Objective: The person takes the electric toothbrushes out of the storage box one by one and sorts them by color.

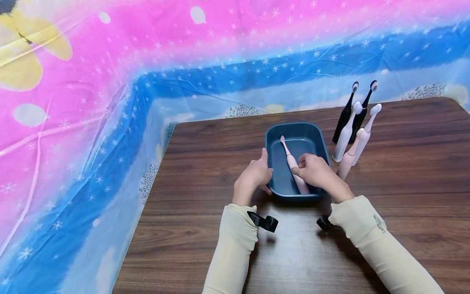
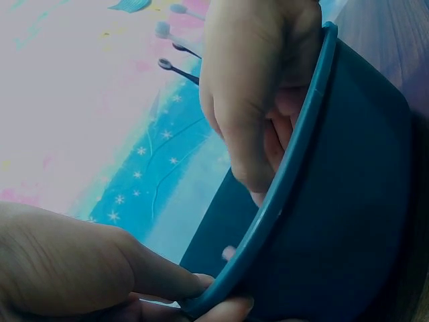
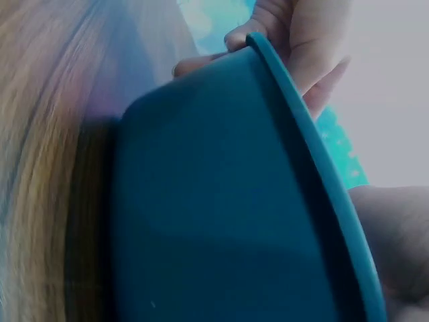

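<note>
A dark blue rectangular plastic bin [image 1: 280,179] stands on the table in front of the person. My left hand [image 1: 255,173] grips its left rim; in the left wrist view the thumb and a finger [image 2: 224,310] pinch the edge from both sides. Inside the bin, a pink electric toothbrush [image 1: 291,160] lies slanted, its head toward the far left corner. My right hand [image 1: 316,171] reaches in over the right rim and holds the toothbrush handle between thumb and fingers. In the right wrist view the bin's outer wall [image 3: 208,181] hides the toothbrush.
Just right of the bin, several electric toothbrushes stand upright close together: black ones [image 1: 343,121] behind, a white one [image 1: 344,141] and a pink one [image 1: 346,163] nearer. The brown wooden table [image 1: 191,171] ends at a colourful cloth backdrop [image 1: 227,61] behind and left.
</note>
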`<state>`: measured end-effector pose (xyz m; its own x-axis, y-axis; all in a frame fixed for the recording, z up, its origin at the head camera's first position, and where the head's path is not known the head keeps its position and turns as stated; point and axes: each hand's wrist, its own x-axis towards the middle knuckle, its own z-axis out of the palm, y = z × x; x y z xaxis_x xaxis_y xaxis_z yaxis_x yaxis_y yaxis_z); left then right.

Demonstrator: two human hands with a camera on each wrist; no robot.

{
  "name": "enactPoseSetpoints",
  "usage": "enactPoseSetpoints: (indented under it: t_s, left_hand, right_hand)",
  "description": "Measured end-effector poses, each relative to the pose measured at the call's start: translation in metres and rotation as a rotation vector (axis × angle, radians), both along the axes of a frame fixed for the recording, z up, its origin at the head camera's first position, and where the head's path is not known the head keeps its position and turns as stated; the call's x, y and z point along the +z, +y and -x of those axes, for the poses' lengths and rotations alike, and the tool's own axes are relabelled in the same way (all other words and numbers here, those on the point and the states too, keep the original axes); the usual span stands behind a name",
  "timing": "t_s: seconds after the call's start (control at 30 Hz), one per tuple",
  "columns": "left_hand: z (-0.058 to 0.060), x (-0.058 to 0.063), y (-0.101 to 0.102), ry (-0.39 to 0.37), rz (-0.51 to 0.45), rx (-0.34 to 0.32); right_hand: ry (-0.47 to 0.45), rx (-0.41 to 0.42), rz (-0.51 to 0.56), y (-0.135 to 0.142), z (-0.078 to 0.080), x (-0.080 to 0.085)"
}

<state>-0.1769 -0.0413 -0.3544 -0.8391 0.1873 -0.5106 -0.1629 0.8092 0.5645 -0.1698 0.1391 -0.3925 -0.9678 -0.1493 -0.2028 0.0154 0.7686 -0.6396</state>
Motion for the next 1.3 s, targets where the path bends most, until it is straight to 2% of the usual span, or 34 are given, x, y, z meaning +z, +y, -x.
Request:
enactPoseSetpoints:
  t_s: [0.17, 0.33, 0.6, 1.07, 1.3]
  left_hand:
    - [0.000, -0.001, 0.000, 0.017, 0.013, -0.013]
    - [0.000, -0.002, -0.001, 0.036, 0.030, -0.030]
    - [-0.001, -0.002, -0.002, 0.029, -0.002, -0.016]
    - [-0.002, 0.001, 0.000, 0.010, -0.003, 0.013]
    - [-0.002, -0.001, 0.001, 0.021, -0.007, 0.010]
  right_hand:
    - [-0.060, 0.033, 0.071, -0.007, 0.004, -0.002]
    - [-0.081, 0.050, 0.115, -0.012, 0.007, -0.004]
    - [-0.134, 0.055, 0.209, -0.020, 0.010, -0.006]
    - [-0.292, -0.003, 0.390, -0.023, 0.013, -0.007]
    - [-0.334, -0.027, 0.425, -0.027, 0.014, -0.004]
